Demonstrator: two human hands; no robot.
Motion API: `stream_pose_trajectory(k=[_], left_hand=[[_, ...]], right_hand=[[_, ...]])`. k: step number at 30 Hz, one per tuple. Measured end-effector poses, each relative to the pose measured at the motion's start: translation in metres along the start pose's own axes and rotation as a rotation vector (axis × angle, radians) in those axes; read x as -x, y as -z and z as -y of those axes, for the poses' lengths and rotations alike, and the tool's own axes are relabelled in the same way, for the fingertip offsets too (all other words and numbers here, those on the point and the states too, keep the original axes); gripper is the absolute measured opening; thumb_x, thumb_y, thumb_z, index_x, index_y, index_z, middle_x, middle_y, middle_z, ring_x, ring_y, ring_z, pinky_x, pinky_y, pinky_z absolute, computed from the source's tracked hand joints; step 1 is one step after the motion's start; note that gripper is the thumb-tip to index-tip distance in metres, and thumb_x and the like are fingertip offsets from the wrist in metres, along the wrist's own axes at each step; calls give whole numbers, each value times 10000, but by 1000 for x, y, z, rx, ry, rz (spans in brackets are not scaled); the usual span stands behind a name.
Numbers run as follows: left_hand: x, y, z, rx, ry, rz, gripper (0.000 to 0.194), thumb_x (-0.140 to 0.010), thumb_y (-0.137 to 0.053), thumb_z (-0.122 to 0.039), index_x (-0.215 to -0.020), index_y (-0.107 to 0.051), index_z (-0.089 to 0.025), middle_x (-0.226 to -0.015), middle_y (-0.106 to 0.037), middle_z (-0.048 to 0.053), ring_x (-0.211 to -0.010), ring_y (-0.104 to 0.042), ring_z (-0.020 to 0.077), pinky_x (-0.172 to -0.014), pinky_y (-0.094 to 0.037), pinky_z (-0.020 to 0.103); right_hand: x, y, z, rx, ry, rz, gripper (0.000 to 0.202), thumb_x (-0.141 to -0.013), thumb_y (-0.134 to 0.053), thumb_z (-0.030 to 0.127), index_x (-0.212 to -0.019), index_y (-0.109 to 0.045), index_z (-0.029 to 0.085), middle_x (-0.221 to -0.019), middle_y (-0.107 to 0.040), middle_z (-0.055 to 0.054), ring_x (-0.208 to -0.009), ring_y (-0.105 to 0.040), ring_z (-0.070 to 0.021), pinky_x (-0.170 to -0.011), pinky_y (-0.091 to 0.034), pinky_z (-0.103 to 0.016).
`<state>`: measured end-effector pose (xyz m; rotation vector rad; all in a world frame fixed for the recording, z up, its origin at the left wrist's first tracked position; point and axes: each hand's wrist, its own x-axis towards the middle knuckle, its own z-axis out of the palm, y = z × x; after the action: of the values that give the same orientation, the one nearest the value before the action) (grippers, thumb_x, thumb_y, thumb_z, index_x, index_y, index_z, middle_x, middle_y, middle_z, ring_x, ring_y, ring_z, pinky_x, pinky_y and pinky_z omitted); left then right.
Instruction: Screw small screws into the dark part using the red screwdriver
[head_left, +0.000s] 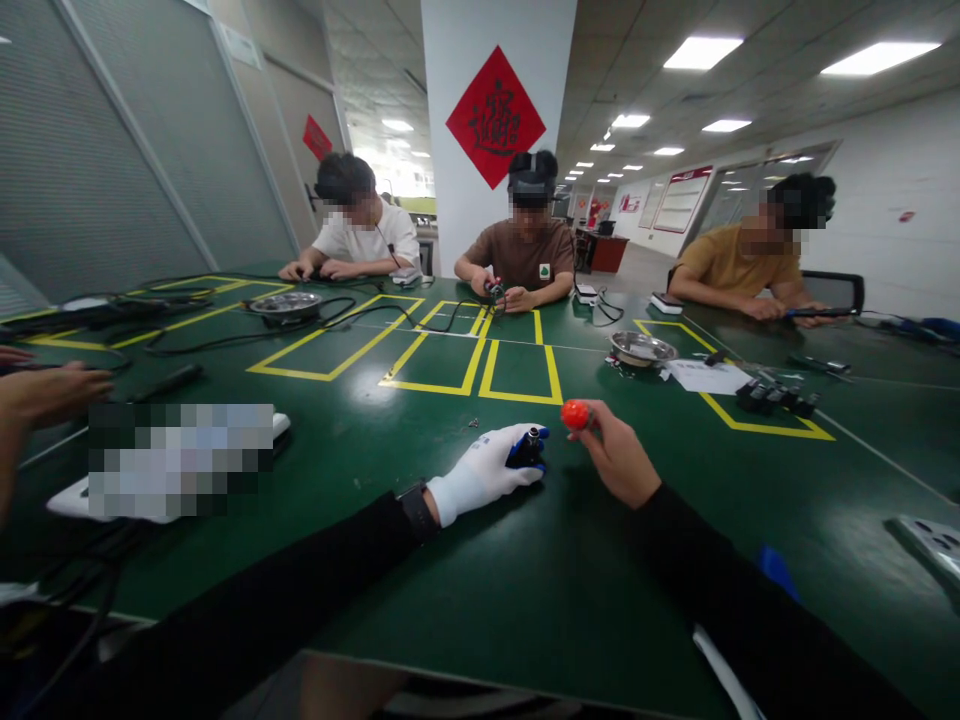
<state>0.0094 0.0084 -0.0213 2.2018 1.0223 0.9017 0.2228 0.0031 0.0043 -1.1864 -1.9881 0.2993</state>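
Note:
My left hand (487, 468), in a white glove with blue fingertips, is closed around a small black part (527, 452). A shiny metal ring shows at the top of that part; its lower end is hidden by the glove. My bare right hand (619, 455) pinches a round orange-red knob (576, 415) between thumb and fingers, just right of the gloved hand and a little higher. The knob and the black part are apart. Both hands are above the green table (465, 610). A tiny loose piece (473, 423) lies beyond the left hand.
A metal bowl (643, 348), a white paper (706, 376) and several black parts (776, 394) are at the right. Another bowl (285, 306) and cables are at the far left. A white device (281, 432) lies left. Three people sit opposite; another person's hand (56, 392) reaches in left.

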Motion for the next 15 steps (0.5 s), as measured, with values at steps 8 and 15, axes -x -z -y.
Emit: stream_pose_trajectory(k=[8,15], left_hand=[[-17,-17,2,-85,39,-69,476,-735,-655,-319,-1190,-545,-227,-1134,-637,60,-1034,-598,233,-929,-456,374],[-11,-12,4,-77,-54,-35,474,-742,-645,-333,-1186,-535,-211,-1167,-612,61,-1057,-577,228,-937,-444,371]], right_hand=[[14,-15,29,-606,-33,-363,240,-934,-351,415,-1055,-413,217,-727,-603,19,-447,-540,-98,-438,-443,-237],[21,-26,36,-674,88,-271,229,-929,-358,420,-1036,-415,225,-770,-618,-11,-530,-590,-130,-477,-470,-270]])
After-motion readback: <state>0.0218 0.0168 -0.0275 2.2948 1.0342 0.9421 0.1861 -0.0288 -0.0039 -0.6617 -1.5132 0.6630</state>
